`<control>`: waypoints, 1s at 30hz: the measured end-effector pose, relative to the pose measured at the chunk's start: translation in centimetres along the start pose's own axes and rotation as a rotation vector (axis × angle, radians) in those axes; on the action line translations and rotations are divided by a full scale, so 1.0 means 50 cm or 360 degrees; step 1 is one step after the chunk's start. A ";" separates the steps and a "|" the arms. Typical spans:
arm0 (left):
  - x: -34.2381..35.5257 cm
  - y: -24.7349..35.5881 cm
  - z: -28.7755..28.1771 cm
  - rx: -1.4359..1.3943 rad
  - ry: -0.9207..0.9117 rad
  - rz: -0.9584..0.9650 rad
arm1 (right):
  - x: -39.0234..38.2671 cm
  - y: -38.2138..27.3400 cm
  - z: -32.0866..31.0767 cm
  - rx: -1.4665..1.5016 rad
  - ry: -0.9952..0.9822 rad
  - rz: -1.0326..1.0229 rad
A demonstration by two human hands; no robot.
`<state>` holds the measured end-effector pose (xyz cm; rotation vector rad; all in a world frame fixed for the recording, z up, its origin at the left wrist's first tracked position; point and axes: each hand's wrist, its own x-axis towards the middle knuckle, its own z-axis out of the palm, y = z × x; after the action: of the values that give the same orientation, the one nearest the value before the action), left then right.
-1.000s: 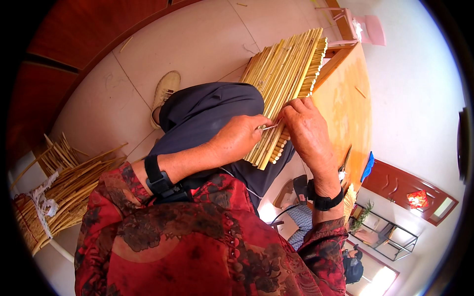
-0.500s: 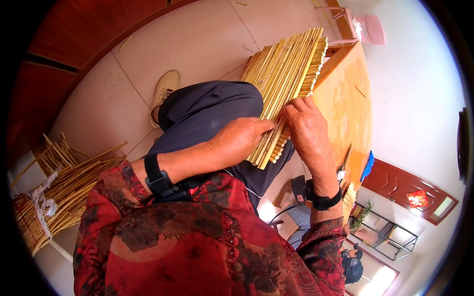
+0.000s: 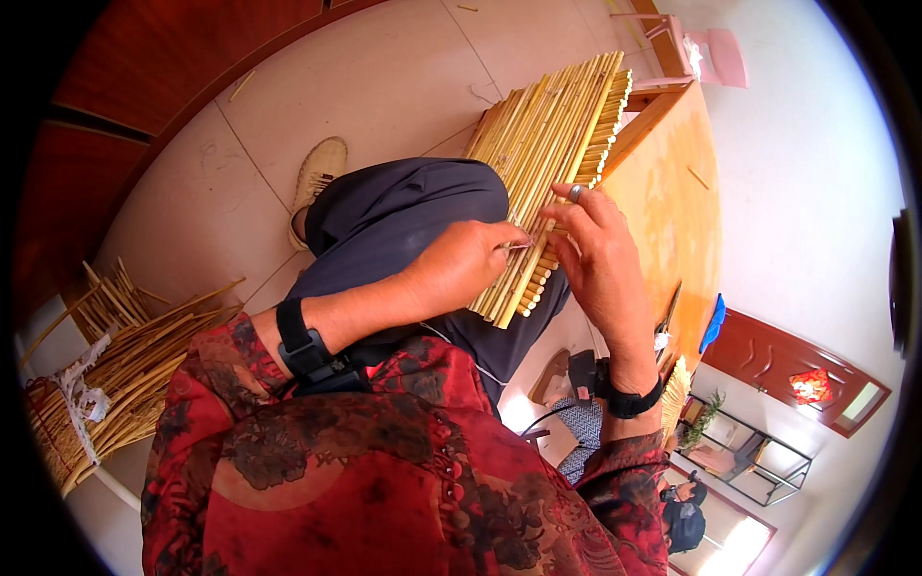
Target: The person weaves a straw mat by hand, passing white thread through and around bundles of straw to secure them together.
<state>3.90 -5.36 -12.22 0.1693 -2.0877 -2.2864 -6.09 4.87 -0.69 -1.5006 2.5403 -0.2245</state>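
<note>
A mat of yellow reed stalks [image 3: 547,134], set side by side in a layered slab, lies aslant over my dark-trousered lap. At its near end my left hand [image 3: 461,261] is closed, thumb and fingertips pinched on a thin pale string against the top stalks. My right hand [image 3: 603,245], a ring on one finger, hovers at the mat's right edge. Its fingers are bent but apart, with nothing visible between them. Cut stalk ends [image 3: 534,291] show below the fingertips. The underside of the mat is hidden.
To the right stands a wooden table [image 3: 677,182] with a short stalk piece on it. A tied bundle of long stalks [image 3: 125,384] lies at the left. Far off are a pink chair [image 3: 720,58], a metal-framed rack [image 3: 744,461] and another person [image 3: 684,518].
My right hand has lifted off the stalks, its fingers spreading apart. My left hand has shifted slightly and stays pinched at the mat, which has moved a little to the left.
</note>
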 end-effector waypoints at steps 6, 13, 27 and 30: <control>-0.003 -0.006 0.001 0.0056 0.0043 0.0159 | -0.014 -0.009 0.008 -0.0141 -0.0036 -0.0105; -0.005 -0.003 0.003 0.0123 0.0069 0.0245 | -0.004 -0.001 0.013 -0.0266 -0.0002 -0.0169; -0.012 -0.001 0.007 0.0493 -0.0031 0.0269 | 0.010 0.004 0.031 -0.0519 -0.0043 -0.0231; -0.014 0.006 0.007 0.0567 -0.0145 0.0341 | 0.009 -0.008 0.031 -0.0643 -0.0106 -0.0268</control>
<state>4.56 -4.97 -11.83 -0.1452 -2.4087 -1.8237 -5.61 4.22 -2.14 -1.8265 2.5101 0.3330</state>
